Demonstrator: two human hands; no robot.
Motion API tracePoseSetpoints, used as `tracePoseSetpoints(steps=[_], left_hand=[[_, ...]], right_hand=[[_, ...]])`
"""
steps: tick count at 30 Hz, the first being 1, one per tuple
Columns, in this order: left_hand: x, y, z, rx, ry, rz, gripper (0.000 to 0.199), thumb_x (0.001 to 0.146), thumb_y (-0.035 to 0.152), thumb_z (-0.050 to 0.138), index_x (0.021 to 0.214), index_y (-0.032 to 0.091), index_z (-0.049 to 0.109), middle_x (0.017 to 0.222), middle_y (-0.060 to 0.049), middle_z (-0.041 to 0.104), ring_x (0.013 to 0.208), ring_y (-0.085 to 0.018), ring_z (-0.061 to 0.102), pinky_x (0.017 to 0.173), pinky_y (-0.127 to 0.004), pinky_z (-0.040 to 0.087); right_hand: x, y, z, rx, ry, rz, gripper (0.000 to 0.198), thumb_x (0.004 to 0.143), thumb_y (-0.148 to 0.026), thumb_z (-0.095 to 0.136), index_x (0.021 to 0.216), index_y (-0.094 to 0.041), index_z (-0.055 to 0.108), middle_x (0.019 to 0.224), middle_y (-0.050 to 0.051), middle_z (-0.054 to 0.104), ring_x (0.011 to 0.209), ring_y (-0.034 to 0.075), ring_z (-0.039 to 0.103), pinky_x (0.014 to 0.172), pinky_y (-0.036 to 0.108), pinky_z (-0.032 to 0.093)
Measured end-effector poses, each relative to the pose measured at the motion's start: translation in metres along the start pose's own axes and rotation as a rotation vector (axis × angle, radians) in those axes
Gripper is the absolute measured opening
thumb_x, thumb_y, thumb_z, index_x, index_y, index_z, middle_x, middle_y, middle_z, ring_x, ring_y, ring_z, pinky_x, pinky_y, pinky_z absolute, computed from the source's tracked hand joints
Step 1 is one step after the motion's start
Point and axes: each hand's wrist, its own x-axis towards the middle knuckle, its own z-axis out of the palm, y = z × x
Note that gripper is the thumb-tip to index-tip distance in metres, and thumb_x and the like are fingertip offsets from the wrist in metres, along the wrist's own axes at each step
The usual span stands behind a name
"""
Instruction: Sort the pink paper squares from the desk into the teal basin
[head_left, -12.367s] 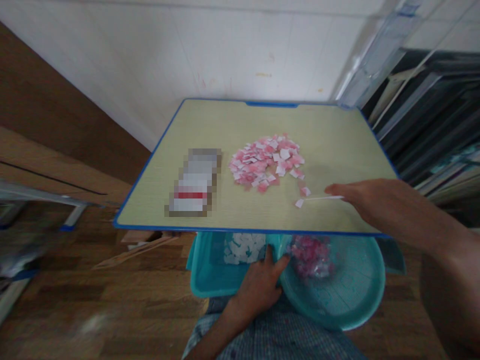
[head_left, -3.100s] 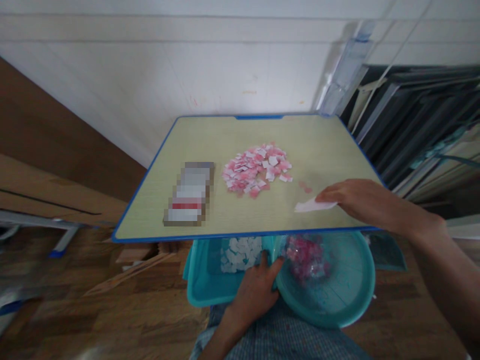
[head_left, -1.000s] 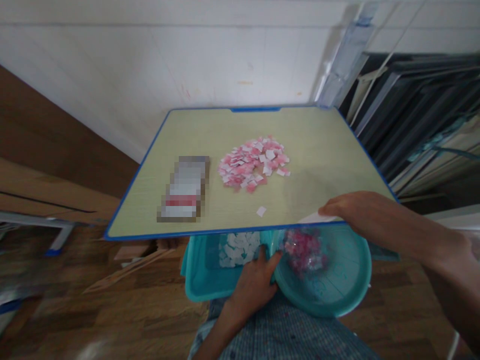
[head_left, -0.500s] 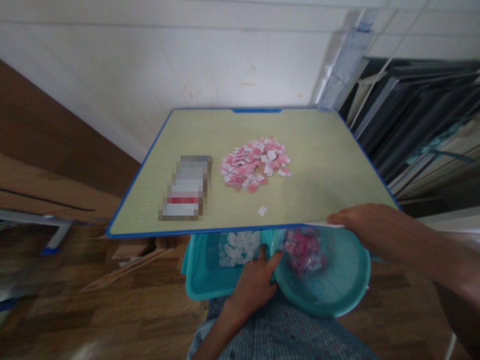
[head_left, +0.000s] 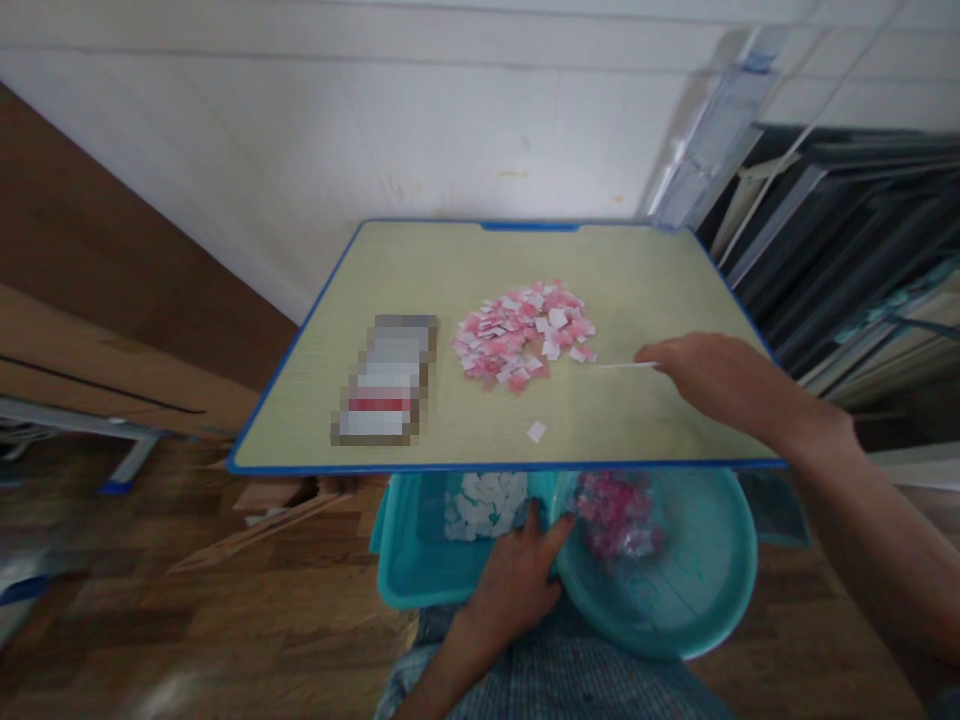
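One thin white strip [head_left: 626, 365], clamped in the grip of the right hand [head_left: 716, 380], points (lengthwise) left toward the pink-and-white pile [head_left: 506, 335].

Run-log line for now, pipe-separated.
right hand: holds white strip beside pink-and-white pile | left hand: at teal basin and round tray | lone square: on board, near front edge
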Motion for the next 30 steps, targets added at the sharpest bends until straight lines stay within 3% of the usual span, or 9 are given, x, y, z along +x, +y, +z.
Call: tracePoseSetpoints(steps=[3,8,12,14,17,22,26,30], left_hand=[[0.000,0.000,0.001,-0.012,0.001,0.003,0.067,0.077,0.019,0.052,0.139,0.030,0.029,0.147,-0.016,0.024,0.106,-0.031,0.056,0.090,-0.043,0.042],[0.000,-0.001,0.000,-0.027,-0.010,0.008,0.067,0.077,0.019,0.051,0.139,0.030,0.028,0.147,-0.016,0.022,0.107,-0.032,0.056,0.090,-0.044,0.041],[0.001,-0.001,0.000,-0.025,-0.016,0.002,0.067,0.076,0.019,0.051,0.139,0.030,0.029,0.148,-0.016,0.022,0.106,-0.032,0.056,0.090,-0.044,0.041],[0.000,0.000,-0.001,-0.019,-0.017,0.002,0.067,0.077,0.020,0.051,0.139,0.030,0.029,0.147,-0.016,0.023,0.106,-0.033,0.056,0.089,-0.045,0.042],[0.000,0.000,-0.001,-0.026,-0.010,0.010,0.067,0.076,0.019,0.051,0.139,0.030,0.030,0.147,-0.015,0.025,0.105,-0.033,0.056,0.089,-0.045,0.042],[-0.001,0.001,-0.002,-0.024,-0.013,-0.012,0.070,0.075,0.018,0.053,0.139,0.032,0.028,0.147,-0.013,0.024,0.105,-0.030,0.056,0.090,-0.044,0.041],[-0.001,0.001,-0.002,-0.018,-0.006,0.001,0.068,0.076,0.019,0.052,0.139,0.032,0.029,0.147,-0.012,0.025,0.104,-0.030,0.056,0.090,-0.043,0.042],[0.000,0.000,-0.002,-0.015,0.006,0.008,0.067,0.076,0.019,0.052,0.138,0.031,0.029,0.147,-0.014,0.025,0.103,-0.031,0.057,0.088,-0.044,0.043]], right_hand=[[0.008,-0.003,-0.001,-0.038,-0.023,-0.015,0.039,0.087,-0.006,0.034,0.110,-0.018,0.064,0.103,0.011,0.068,0.096,0.025,0.062,0.076,0.035,0.044],[0.010,-0.002,-0.008,-0.055,-0.070,0.000,0.033,0.086,-0.010,0.039,0.098,-0.023,0.067,0.081,0.006,0.069,0.078,0.022,0.065,0.062,0.030,0.041],[0.019,-0.002,-0.003,-0.112,0.025,0.063,0.041,0.085,-0.007,0.036,0.111,-0.021,0.064,0.097,0.009,0.070,0.091,0.023,0.063,0.069,0.031,0.043],[0.022,-0.003,-0.001,-0.101,0.030,0.013,0.043,0.083,-0.005,0.036,0.112,-0.020,0.064,0.102,0.009,0.069,0.094,0.023,0.063,0.072,0.032,0.044],[0.022,-0.003,-0.002,-0.046,-0.007,-0.095,0.044,0.081,-0.005,0.038,0.111,-0.021,0.065,0.100,0.008,0.070,0.091,0.022,0.064,0.072,0.032,0.045],[0.019,-0.002,-0.003,-0.101,0.074,-0.027,0.044,0.082,-0.005,0.036,0.111,-0.020,0.065,0.104,0.008,0.069,0.094,0.023,0.063,0.073,0.034,0.045],[0.017,-0.004,-0.001,-0.086,0.010,-0.057,0.039,0.083,-0.008,0.039,0.106,-0.023,0.067,0.098,0.006,0.070,0.090,0.023,0.064,0.071,0.032,0.045],[0.014,-0.010,0.000,-0.038,0.064,-0.068,0.042,0.083,-0.006,0.036,0.107,-0.023,0.066,0.104,0.007,0.070,0.094,0.025,0.064,0.072,0.035,0.046]])
